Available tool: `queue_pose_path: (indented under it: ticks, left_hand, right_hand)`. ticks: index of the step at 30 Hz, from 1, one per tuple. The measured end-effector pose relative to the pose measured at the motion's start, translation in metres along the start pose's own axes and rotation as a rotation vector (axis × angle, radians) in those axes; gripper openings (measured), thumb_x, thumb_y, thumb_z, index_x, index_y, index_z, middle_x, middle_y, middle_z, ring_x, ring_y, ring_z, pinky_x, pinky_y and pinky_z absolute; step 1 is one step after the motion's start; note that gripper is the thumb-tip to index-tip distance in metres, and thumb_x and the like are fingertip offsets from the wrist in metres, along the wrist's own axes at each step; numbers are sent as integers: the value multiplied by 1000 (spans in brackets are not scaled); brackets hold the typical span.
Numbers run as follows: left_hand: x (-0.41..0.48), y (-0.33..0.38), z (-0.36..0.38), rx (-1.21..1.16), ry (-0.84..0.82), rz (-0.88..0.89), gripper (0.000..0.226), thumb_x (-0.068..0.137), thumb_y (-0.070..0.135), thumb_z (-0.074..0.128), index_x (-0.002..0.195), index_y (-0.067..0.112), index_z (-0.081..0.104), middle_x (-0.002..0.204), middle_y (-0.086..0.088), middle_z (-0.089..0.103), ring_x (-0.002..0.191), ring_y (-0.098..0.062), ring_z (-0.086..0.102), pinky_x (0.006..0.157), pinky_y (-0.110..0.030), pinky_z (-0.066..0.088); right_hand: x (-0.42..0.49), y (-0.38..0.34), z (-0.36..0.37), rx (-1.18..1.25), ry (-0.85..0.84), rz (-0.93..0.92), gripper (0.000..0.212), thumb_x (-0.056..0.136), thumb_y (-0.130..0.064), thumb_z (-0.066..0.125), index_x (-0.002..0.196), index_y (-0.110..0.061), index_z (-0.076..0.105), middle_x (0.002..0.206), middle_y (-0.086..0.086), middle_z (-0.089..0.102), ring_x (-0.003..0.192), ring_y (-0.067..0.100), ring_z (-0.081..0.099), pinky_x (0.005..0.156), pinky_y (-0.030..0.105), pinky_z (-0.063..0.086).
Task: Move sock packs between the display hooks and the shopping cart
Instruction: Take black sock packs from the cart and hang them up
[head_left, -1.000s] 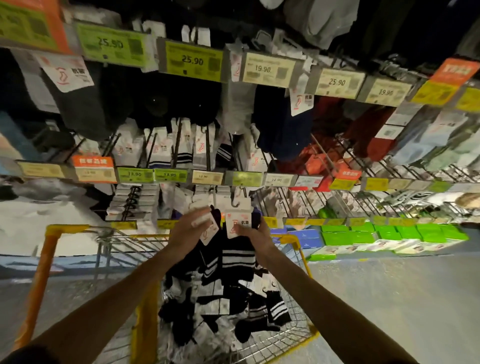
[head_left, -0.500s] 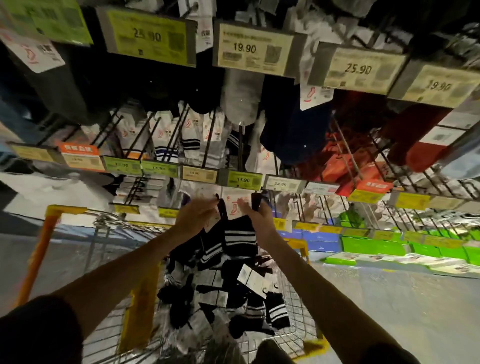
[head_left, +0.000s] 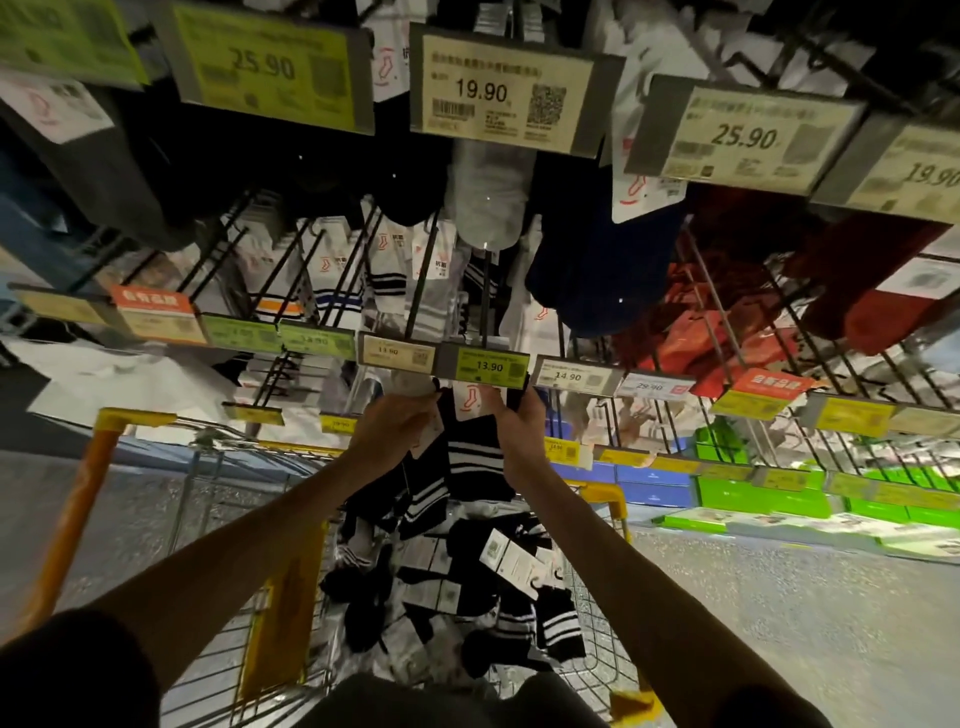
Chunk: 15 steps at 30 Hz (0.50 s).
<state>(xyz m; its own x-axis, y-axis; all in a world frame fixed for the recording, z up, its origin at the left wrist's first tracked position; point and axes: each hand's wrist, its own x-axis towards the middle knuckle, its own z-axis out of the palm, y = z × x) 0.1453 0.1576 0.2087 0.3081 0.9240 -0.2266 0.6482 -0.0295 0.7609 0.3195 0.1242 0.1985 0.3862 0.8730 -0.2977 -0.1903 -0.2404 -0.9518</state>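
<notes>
Both my hands are raised just under the 13.90 price tag (head_left: 485, 365) on a display hook (head_left: 485, 301). My left hand (head_left: 397, 426) and my right hand (head_left: 519, 421) each grip the white card top of black sock packs (head_left: 467, 462) with white stripes, which hang down between my forearms. Below them stands the yellow-framed wire shopping cart (head_left: 613, 649), holding several loose black and white sock packs (head_left: 483, 587). Whether the packs' hanger is on the hook is hidden by the price tag.
Rows of hooks with white striped socks (head_left: 332, 280), a navy pack (head_left: 597, 270) and red packs (head_left: 727, 322) fill the rack. Large price tags (head_left: 501, 93) hang close overhead. Green boxes (head_left: 779, 499) line the bottom shelf at right. Grey floor lies beside the cart.
My hands have lifted the striped black sock packs from above the cart up to the hook under the 13.90 tag, and my view has moved closer to the rack.
</notes>
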Motion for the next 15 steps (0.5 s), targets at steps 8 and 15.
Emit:
queue_pose_path:
  ticks: [8,15]
  left_hand:
    - [-4,-10,-4,-11,18,-5,41,98,18,57,138,25,55,122,-10,67,109,-28,66,87,-37,55]
    - [-14,-18,-14,-107,-38,-37,82,95,22,63,156,36,10,137,-12,54,90,-26,70,68,-48,60]
  right_hand:
    - [25,4,9,-65,75,46,15,88,-5,64,103,-6,68,96,4,72,91,17,65,77,26,51]
    - [53,1,19,-156,69,261,35,99,-2,45,76,-27,37,76,-6,45,69,10,48,63,17,48]
